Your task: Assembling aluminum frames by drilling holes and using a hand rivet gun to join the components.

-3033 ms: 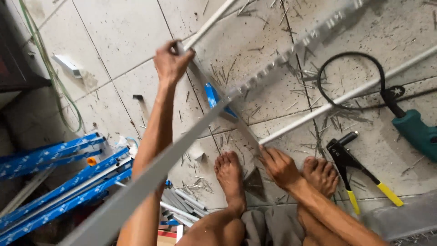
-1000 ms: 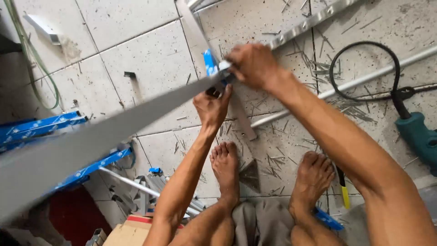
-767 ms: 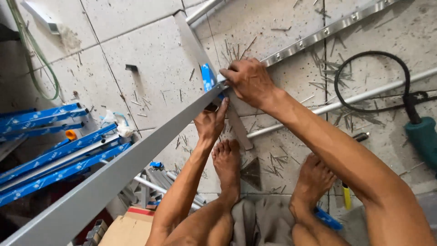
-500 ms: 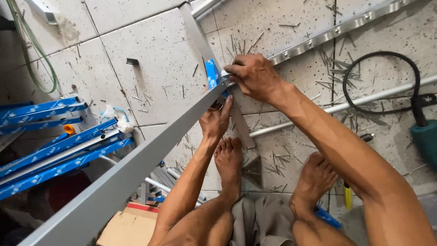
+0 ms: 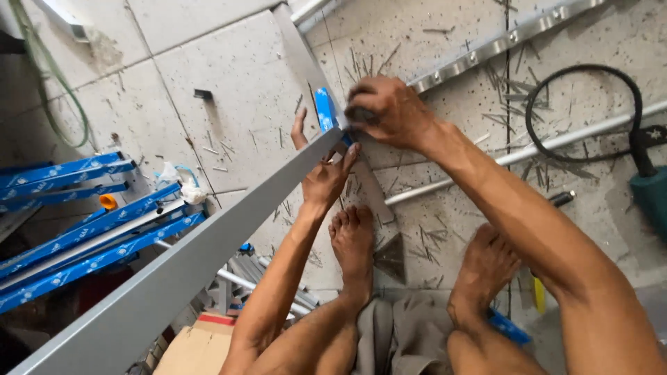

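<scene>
A pale tiled floor, dusted with grit and strewn with thin metal slivers, fills the view from above. A long grey metal profile runs diagonally from the lower left up to the middle, where both hands meet at its far end. The right hand is clenched over that end, fingers curled down on it; what lies under the palm is hidden. The left hand sits just beneath the profile, fingers spread and pressed against its underside and against a second flat grey strip that lies on the floor and runs away beyond the hands. A short blue piece lies on that strip, just left of the right hand.

Below the hands, 2 bare feet rest on the tiles, the profile passing to their left. Beyond the right hand a perforated metal rail slants toward the upper right, and a slim pale tube lies under the right forearm. Far right of the hands, a black cable loops on the floor beside a teal power tool. Well to the left of the hands, a stack of blue-wrapped profiles lies beside a green hose. Near the left elbow sits a cardboard box.
</scene>
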